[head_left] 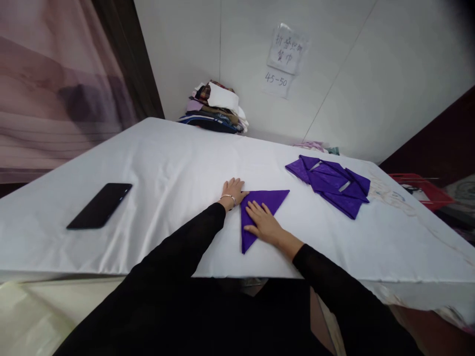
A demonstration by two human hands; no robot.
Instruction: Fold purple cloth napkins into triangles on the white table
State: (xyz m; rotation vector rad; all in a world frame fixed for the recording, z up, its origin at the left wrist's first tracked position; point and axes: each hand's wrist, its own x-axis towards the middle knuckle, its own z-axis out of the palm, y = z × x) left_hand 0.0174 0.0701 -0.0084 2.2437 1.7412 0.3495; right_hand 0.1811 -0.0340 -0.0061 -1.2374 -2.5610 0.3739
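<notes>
A purple cloth napkin (275, 199), folded into a triangle, lies flat on the white tablecloth in front of me. My right hand (264, 221) rests on its middle with the fingers spread. At the napkin's upper left corner is my left hand (233, 192), laid flat on the tablecloth with the thumb touching the purple edge; a thin bracelet circles that wrist. To the right, several other folded purple napkins (332, 185) lie overlapping in a loose pile.
A black tablet-like slab (99, 206) lies on the white tablecloth (178, 163) at the left. Folded clothes (217, 108) are stacked by the wall at the back. Handwritten paper signs (285, 52) hang on the wall. A red basket (423, 190) stands beyond the table's right side.
</notes>
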